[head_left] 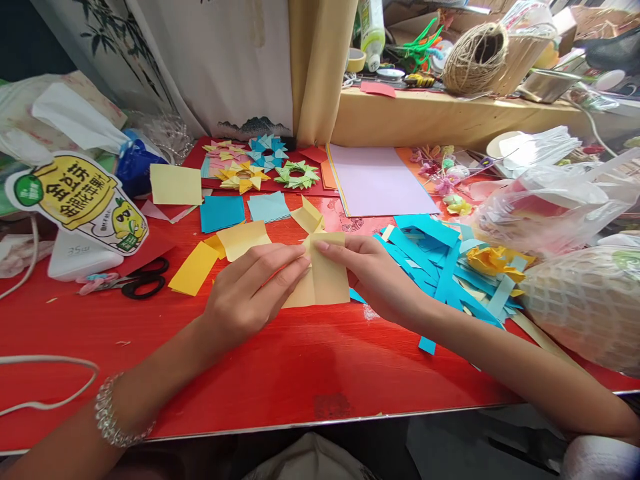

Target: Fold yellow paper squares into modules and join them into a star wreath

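Observation:
Between my two hands is a pale yellow sheet of paper [327, 283] with a crease down its middle. My left hand [257, 283] pinches its upper left part, fingertips together. From the right, my right hand [367, 267] grips the upper right edge, thumb on top. Just behind the sheet rests a folded pale yellow piece [307, 215]. Another pale yellow paper [244, 239] lies beyond my left fingers, and orange-yellow papers [194, 267] are to the left of that hand. Part of the held sheet is hidden by my fingers.
Folded paper rings [296, 175] lie at the back, beside a lilac sheet stack [380, 180]. Blue paper strips [440, 267] are heaped by my right forearm. Black-handled scissors [145, 279] lie left. A net-wrapped bundle [590, 307] stands right. The red table's front edge [280, 428] is near me.

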Action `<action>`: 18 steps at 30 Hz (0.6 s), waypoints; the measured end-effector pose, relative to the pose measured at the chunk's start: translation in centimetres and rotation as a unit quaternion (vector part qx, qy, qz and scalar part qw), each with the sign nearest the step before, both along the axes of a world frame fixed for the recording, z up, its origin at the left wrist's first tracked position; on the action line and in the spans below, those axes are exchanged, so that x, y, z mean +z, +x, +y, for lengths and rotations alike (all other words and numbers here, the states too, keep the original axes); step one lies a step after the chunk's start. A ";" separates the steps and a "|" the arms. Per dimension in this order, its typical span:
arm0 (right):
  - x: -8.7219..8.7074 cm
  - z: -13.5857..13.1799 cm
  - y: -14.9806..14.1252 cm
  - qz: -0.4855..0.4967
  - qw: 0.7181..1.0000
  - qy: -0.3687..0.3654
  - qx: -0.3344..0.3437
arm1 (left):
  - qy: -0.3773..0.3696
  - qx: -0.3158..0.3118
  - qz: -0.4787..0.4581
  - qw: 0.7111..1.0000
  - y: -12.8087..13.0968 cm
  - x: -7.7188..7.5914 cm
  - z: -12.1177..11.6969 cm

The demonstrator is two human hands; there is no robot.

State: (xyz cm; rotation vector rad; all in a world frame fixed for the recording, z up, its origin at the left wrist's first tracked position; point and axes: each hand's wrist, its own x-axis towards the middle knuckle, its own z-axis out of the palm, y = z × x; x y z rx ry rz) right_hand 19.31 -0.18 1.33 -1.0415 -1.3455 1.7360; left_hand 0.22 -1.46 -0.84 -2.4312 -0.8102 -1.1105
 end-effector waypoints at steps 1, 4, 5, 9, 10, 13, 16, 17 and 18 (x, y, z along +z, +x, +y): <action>0.0 0.0 0.0 0.002 1.000 -0.003 0.003 | -0.003 0.000 -0.002 1.000 0.0 0.0 0.0; 0.1 -0.1 0.0 0.012 1.000 -0.010 0.008 | -0.014 0.001 -0.009 1.000 0.0 0.1 -0.1; 0.1 -0.1 0.0 0.017 1.000 -0.012 0.009 | -0.013 -0.001 -0.011 1.000 -0.1 0.2 -0.1; 0.3 -0.2 0.0 0.037 0.999 -0.025 0.017 | -0.013 -0.016 -0.016 1.000 -0.1 0.3 0.1; 0.4 -0.2 -0.1 0.040 0.999 -0.028 0.019 | -0.017 -0.022 -0.020 0.999 -0.1 0.3 0.2; 0.7 -0.1 -0.1 0.048 0.998 -0.030 0.028 | -0.044 -0.029 -0.042 0.998 -0.1 0.4 0.4; 0.8 0.0 0.0 0.056 0.997 -0.023 0.038 | -0.113 -0.020 -0.092 0.989 0.1 0.8 0.4; 0.8 0.0 0.0 0.056 0.997 -0.021 0.041 | -0.148 -0.015 -0.114 0.982 0.1 0.9 0.4; 0.8 0.0 0.0 0.054 0.997 -0.018 0.044 | -0.183 -0.013 -0.139 0.973 0.2 1.1 0.3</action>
